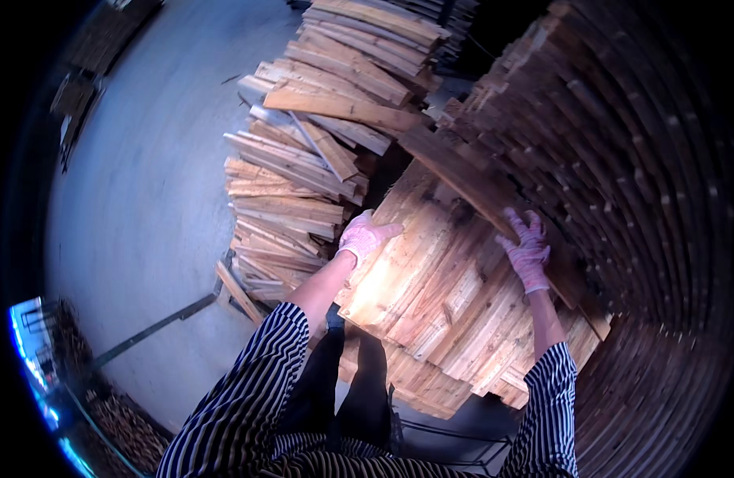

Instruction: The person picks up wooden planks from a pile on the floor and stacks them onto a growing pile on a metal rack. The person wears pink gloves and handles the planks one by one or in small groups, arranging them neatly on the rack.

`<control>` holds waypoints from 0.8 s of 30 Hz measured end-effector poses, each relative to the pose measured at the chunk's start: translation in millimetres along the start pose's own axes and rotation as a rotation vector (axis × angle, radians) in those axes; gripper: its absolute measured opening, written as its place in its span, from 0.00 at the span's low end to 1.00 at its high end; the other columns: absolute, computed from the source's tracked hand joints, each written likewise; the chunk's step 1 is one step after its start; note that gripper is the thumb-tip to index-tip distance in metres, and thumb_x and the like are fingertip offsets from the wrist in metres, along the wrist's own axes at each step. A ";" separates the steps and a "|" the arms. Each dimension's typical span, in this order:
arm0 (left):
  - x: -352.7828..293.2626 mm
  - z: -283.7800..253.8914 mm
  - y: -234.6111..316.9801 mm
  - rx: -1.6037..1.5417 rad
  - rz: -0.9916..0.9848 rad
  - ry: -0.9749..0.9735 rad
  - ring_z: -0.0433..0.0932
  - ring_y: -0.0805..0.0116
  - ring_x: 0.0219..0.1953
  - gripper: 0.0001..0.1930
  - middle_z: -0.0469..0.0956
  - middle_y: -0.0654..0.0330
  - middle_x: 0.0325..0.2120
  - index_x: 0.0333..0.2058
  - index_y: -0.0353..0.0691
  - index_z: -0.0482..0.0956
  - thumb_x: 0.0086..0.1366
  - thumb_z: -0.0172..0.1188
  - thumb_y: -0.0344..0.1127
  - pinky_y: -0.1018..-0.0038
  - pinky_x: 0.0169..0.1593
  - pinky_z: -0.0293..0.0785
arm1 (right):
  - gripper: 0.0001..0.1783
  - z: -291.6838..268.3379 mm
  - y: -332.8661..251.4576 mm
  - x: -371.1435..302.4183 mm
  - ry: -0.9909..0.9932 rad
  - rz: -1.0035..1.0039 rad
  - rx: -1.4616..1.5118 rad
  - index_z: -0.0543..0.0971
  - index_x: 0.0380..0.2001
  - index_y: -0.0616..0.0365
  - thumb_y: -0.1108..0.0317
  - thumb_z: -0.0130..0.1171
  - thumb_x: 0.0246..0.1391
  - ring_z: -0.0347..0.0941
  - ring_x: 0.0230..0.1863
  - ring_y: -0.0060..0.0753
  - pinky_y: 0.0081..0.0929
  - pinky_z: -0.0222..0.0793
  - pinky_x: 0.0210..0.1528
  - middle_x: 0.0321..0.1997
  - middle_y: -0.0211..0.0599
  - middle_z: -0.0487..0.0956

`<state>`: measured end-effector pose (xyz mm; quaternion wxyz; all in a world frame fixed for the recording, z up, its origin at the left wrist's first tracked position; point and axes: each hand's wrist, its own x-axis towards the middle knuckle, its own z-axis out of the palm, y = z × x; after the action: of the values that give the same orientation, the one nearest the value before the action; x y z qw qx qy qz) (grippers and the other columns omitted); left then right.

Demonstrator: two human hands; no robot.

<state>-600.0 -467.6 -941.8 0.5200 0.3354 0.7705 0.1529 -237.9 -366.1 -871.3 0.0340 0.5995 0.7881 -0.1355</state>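
A layer of light wooden planks [430, 263] lies side by side in front of me, the planks' ends forming uneven edges. My left hand [367, 237], in a pink-and-white knit glove, is closed over the left edge of this layer, thumb on top and fingertips partly hidden. A darker board [462, 179] slants along the layer's far right side. On that board rests my right hand [528, 248], gloved alike, its fingers spread apart. Whether its thumb presses the board's edge is hard to see.
Loose cut planks [283, 191] are heaped in a long row at the left and far side. A tall stack of dark boards [622, 151] rises close on the right. Grey floor [152, 183] stretches out at left, with a dark strip [156, 331] across it.
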 end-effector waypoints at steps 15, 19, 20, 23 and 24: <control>12.8 -7.5 -44.0 -0.998 0.092 0.138 0.77 0.53 0.60 0.45 0.78 0.45 0.57 0.69 0.37 0.63 0.59 0.70 0.53 0.61 0.62 0.71 | 0.48 77.4 61.9 48.6 0.016 -0.153 -0.469 0.49 0.77 0.29 0.49 0.63 0.59 0.48 0.76 0.58 0.54 0.44 0.77 0.78 0.46 0.49; 32.1 -52.4 -211.5 -1.343 -0.057 0.688 0.78 0.65 0.49 0.27 0.81 0.59 0.47 0.62 0.45 0.74 0.70 0.63 0.50 0.64 0.53 0.75 | 0.49 86.9 60.8 57.1 0.054 -0.188 -0.470 0.50 0.77 0.30 0.52 0.64 0.58 0.50 0.75 0.58 0.55 0.46 0.77 0.78 0.47 0.50; 19.9 -54.1 -244.5 -1.307 -0.089 0.732 0.78 0.66 0.48 0.26 0.81 0.60 0.46 0.60 0.42 0.76 0.70 0.63 0.50 0.66 0.54 0.73 | 0.49 82.6 66.4 56.3 0.053 -0.178 -0.485 0.50 0.77 0.31 0.52 0.64 0.58 0.50 0.75 0.58 0.55 0.46 0.77 0.78 0.48 0.50; -40.2 -45.6 -339.8 -0.940 -0.225 0.704 0.77 0.66 0.49 0.29 0.80 0.60 0.50 0.58 0.36 0.76 0.68 0.64 0.51 0.69 0.55 0.72 | 0.47 68.2 59.4 51.6 0.002 -0.130 -0.441 0.51 0.77 0.33 0.52 0.63 0.59 0.50 0.75 0.60 0.53 0.47 0.77 0.78 0.51 0.50; -66.0 -37.5 -372.0 -0.747 -0.281 0.628 0.78 0.63 0.47 0.29 0.80 0.56 0.47 0.58 0.35 0.75 0.68 0.62 0.52 0.67 0.52 0.73 | 0.47 64.0 48.9 49.1 -0.010 -0.112 -0.452 0.51 0.76 0.35 0.52 0.63 0.59 0.49 0.76 0.61 0.52 0.47 0.77 0.78 0.51 0.50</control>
<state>-751.6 -778.9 -1097.5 0.3630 -0.0423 0.8202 0.4401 -211.9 -324.4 -951.8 0.1637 0.5313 0.8302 0.0398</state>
